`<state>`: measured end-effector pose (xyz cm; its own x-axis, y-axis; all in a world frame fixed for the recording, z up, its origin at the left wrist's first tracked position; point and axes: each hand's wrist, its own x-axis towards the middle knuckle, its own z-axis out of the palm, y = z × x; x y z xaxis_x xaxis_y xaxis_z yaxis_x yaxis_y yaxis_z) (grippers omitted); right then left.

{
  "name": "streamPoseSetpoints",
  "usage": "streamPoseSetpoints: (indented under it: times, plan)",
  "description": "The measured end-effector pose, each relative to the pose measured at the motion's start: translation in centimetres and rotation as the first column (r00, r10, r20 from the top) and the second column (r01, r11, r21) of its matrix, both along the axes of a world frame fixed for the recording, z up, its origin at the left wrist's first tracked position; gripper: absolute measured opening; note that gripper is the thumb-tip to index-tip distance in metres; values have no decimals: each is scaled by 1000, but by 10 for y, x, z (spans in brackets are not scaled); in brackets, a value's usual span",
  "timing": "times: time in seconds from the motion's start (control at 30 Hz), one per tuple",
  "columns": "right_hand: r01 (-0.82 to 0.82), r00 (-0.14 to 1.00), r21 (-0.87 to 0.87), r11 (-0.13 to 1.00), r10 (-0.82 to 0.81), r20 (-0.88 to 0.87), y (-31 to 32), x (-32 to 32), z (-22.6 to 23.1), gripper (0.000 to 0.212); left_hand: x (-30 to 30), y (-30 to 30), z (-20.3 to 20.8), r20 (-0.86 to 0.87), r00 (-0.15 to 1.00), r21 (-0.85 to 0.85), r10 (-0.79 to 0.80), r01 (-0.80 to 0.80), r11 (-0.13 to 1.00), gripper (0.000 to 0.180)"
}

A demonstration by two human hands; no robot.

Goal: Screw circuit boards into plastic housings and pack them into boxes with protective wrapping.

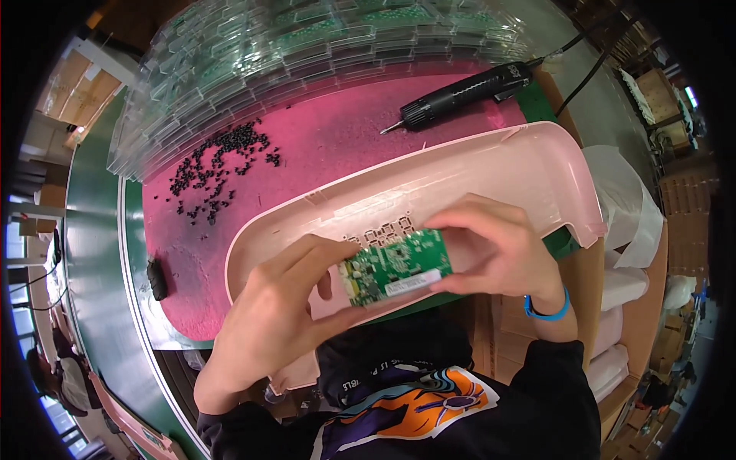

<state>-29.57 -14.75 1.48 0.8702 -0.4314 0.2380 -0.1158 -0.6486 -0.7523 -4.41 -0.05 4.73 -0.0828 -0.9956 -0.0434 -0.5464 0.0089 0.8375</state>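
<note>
A green circuit board point(402, 264) with small parts and a white label strip is held up between my two hands. My left hand point(280, 303) pinches its left end, thumb below and fingers above. At the right end, my right hand point(491, 245) grips it the same way; a blue band circles that wrist. Beneath the board lies a pale pink plastic shell point(460, 172), its hollow side up, with digit-shaped cutouts point(379, 230) showing just behind the board. The board covers part of the shell's near side.
On the pink mat point(322, 126) lie many small black screws point(222, 157) and a black electric screwdriver point(468, 96) with a cable. Stacked clear plastic trays point(307, 46) holding green boards stand behind. A dark lump point(156, 277) rests at the mat's left edge; wrapped pieces point(613, 330) fill a cardboard box at right.
</note>
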Motion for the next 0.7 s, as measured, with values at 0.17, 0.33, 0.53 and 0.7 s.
streamPoseSetpoints:
  times: [0.17,0.33,0.53,0.7]
  plan:
    - [28,999,-90,996,-31,-26,-9,16,-20,55,6,-16,-26,183,983,-70,3,10,997,55]
    - [48,995,-79,996,-54,-82,-9,19,-25,55,8,-18,-31,201,979,-80,31,-15,997,53]
    - [53,992,-85,995,-63,-112,-10,20,-23,56,9,-20,-33,202,979,-36,25,-18,999,53]
    - [48,992,-96,994,-59,-113,-10,21,-23,58,10,-20,-34,202,979,-33,21,-15,999,53]
